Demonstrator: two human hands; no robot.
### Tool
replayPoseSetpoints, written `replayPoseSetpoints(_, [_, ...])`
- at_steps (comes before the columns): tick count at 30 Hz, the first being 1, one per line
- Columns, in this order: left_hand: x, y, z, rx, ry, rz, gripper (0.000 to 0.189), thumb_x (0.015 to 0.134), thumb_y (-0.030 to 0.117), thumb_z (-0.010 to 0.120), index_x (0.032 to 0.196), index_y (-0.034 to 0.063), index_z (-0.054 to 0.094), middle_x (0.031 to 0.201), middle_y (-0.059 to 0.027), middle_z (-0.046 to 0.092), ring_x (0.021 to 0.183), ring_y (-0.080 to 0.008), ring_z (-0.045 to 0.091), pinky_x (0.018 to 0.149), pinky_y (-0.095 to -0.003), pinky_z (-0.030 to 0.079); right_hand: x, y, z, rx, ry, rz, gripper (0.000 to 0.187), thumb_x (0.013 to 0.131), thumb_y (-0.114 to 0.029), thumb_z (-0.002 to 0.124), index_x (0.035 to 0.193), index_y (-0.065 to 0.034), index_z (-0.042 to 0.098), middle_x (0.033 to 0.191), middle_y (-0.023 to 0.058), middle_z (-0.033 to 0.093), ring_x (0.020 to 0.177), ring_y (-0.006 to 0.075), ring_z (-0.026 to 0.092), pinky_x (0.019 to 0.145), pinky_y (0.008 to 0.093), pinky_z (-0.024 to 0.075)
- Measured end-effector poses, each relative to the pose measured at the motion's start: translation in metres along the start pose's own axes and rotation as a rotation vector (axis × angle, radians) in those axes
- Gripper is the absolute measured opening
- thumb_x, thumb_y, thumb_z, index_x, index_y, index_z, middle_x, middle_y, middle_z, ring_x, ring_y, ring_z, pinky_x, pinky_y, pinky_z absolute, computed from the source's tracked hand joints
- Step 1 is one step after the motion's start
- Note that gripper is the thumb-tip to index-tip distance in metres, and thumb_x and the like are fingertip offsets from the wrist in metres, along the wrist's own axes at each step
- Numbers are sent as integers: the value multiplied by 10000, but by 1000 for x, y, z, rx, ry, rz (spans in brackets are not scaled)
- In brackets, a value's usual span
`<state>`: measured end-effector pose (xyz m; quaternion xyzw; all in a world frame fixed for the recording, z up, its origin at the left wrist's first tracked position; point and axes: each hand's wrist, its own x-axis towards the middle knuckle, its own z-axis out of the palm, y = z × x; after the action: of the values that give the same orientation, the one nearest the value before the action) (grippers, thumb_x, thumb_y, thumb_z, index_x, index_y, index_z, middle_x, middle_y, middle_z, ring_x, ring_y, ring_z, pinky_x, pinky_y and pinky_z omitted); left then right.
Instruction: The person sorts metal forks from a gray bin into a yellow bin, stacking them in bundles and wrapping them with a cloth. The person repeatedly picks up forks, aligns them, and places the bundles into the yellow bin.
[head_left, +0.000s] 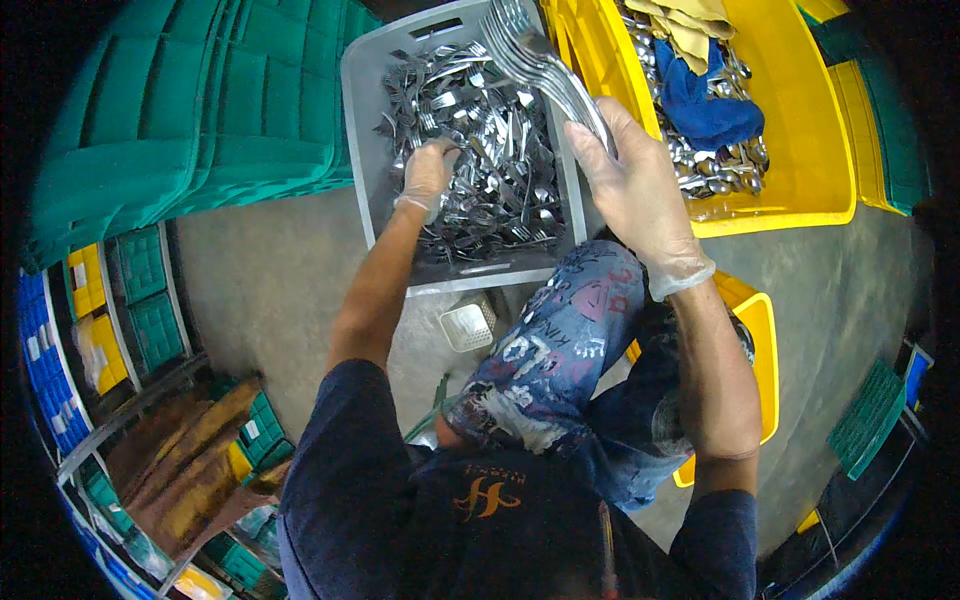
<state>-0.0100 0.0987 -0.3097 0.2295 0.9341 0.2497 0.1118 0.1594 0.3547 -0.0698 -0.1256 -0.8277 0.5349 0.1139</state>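
My right hand (637, 180), in a clear disposable glove, is closed around the handles of a bundle of metal forks (551, 71). Their tines point up and to the left, over the right rim of a grey plastic bin (365, 161). Inside that bin lies a jumbled heap of loose forks (510, 142). My left hand (429, 174), gloved too, reaches into the bin's left half with its fingers bent down at the heap. Whether its fingertips grip a fork is hidden from this angle.
At right stands a yellow bin (814, 150) with spoons (720, 176), a blue cloth (701, 112) and a yellow cloth (686, 26). Stacked green crates (202, 97) rise at left. A small white basket (469, 324) sits on the floor near my knee; another yellow container (765, 360) is beside my leg.
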Motion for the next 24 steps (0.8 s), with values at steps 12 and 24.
replayPoseSetpoints(12, [-8,181,-212,-524,-181,-43,300,910,159,695,1166,4,672,995,-91,730,850,-158,700,787,-292,555,-5,8,22,-130,-79,-101,242,952,-234,628,1112,-57,591,824,250,676,784,455,655,646,514,514])
replayPoseSetpoints(24, [-36,36,14,270,-402,230,191,812,137,691,973,37,719,945,-238,699,917,-386,691,835,-469,549,3,-4,-5,273,-95,102,365,949,-278,685,1145,29,659,901,102,727,766,130,636,724,298,521])
